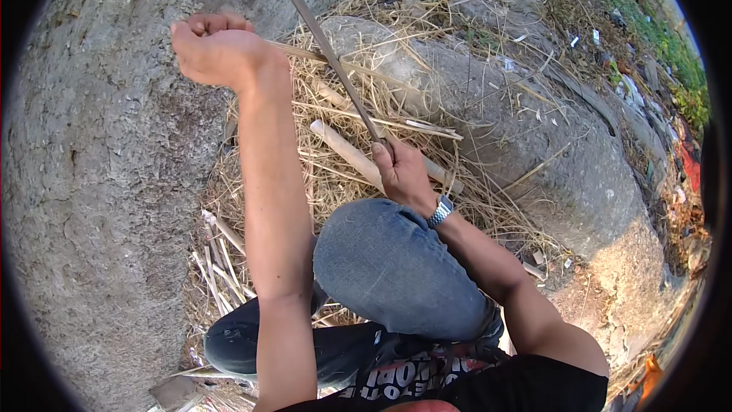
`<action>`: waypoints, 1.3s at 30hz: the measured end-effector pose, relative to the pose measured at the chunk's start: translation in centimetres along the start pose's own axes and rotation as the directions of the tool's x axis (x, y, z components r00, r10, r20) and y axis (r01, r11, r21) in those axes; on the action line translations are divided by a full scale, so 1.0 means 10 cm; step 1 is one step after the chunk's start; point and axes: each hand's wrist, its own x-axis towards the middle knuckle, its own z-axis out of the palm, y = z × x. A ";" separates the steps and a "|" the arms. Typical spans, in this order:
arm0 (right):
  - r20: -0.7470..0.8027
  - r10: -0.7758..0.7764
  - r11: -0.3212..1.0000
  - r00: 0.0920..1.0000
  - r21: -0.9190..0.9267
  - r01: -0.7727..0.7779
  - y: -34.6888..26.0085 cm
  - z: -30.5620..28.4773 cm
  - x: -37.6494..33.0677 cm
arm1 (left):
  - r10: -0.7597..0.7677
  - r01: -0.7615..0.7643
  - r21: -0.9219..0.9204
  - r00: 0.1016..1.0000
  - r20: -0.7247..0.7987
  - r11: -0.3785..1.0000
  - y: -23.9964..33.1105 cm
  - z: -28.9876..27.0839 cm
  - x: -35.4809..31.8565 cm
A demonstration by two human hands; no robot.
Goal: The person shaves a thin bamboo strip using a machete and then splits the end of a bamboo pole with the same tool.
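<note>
My right hand (404,174), with a watch (441,210) at its wrist, is closed round the handle end of a long, narrow knife (335,61). Its dark blade slants up and to the left. Across from it, my left hand (217,47) is curled into a fist, slightly blurred, beside the rough grey rock. A thin bamboo strip (358,69) runs from behind my left wrist to the right and crosses the blade; the fist appears to grip its end, which is hidden. Below the blade lies a pale bamboo piece (347,154), partly behind my raised knee.
A tall grey rock face (107,183) rises on the left. Another big boulder (534,137) lies to the right. Dry shavings and straw (320,175) cover the ground between them. More pale sticks (217,275) lie by my lower leg. Litter and green plants line the far right.
</note>
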 end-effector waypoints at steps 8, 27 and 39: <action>0.113 -0.154 0.986 0.982 0.087 0.145 -0.99 -0.13 0.45 | 0.022 -0.016 -0.101 0.998 0.055 0.995 0.07 0.02 -0.04; 0.124 -0.160 0.984 0.979 0.094 0.149 -0.92 0.05 0.44 | 0.048 -0.048 -0.009 0.999 0.006 0.999 0.05 -0.25 0.06; 0.061 0.241 0.967 0.969 -0.096 -0.235 -0.09 -0.12 0.37 | 0.031 -0.032 0.026 0.999 0.026 0.999 0.06 -0.17 -0.05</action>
